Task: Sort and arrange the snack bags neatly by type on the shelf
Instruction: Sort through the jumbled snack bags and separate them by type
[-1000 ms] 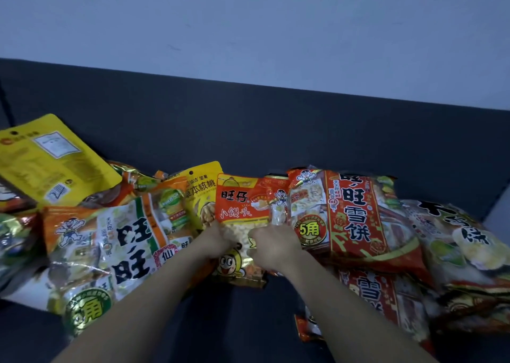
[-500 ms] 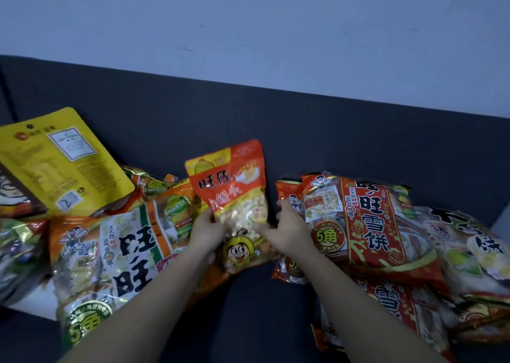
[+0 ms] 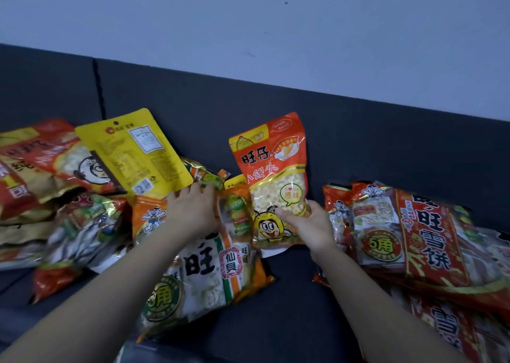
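Surface: dark grey padded seat [image 3: 276, 321] filled the near part of the head view, bare between the two forearms and strewn with packets on either side.
Backrest: the same dark upholstery [image 3: 358, 130] rose at the far side, with one vertical seam [image 3: 98, 86] towards the far left.
Wall: a pale, plain wall [image 3: 276, 25] stood above the backrest, with a few small marks on it.
Orange snack bag: it [image 3: 273, 169] was held upright in the middle, in front of the backrest, and its clear window showed small pale round pieces.
Right hand: it [image 3: 311, 224] grasped the bag's lower right part, thumb across the front and fingers curled behind.
Left hand: it [image 3: 193, 213] lay on the left heap with fingers stretched out and released, fingertips at the yellow pouch's lower edge.
Yellow pouch: it [image 3: 135, 152] lay tilted, printed back upward, on the far-left heap.
White and green bag: it [image 3: 209, 274] lay flat under the left forearm.
Red bags: these [image 3: 425, 241] overlapped in a heap at the right, just beside the right hand.
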